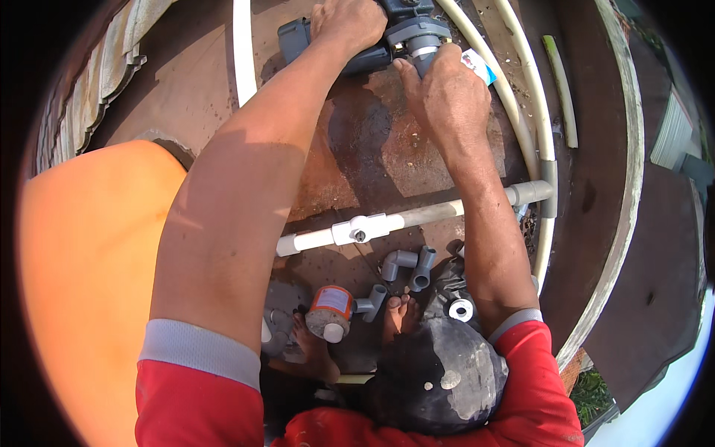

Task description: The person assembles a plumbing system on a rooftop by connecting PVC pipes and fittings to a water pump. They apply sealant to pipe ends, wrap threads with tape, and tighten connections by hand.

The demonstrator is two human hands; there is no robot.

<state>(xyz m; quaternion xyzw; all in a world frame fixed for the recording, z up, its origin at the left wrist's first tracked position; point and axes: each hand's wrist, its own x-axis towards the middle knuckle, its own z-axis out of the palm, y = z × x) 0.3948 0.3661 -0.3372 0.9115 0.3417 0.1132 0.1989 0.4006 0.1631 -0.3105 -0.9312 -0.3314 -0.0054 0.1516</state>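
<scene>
At the top of the view, a dark grey water pump (369, 59) sits on the brown floor. My left hand (346, 26) is closed over its top, beside a box-shaped part; the fingertips are partly hidden. A bolted flange (418, 30) joins a short grey pipe fitting (426, 58) pointing toward me. My right hand (452, 97) is wrapped round this fitting, thumb on its left side. Behind that hand pokes out a small white and blue piece (479, 65), its kind unclear. A wet patch darkens the floor below the pump.
A pipe with a white valve (360, 229) crosses in front of me and joins a long pipe (546, 134) on the right. Near my feet lie a glue can (330, 313) and grey elbow fittings (398, 262). An orange tank (97, 283) stands left.
</scene>
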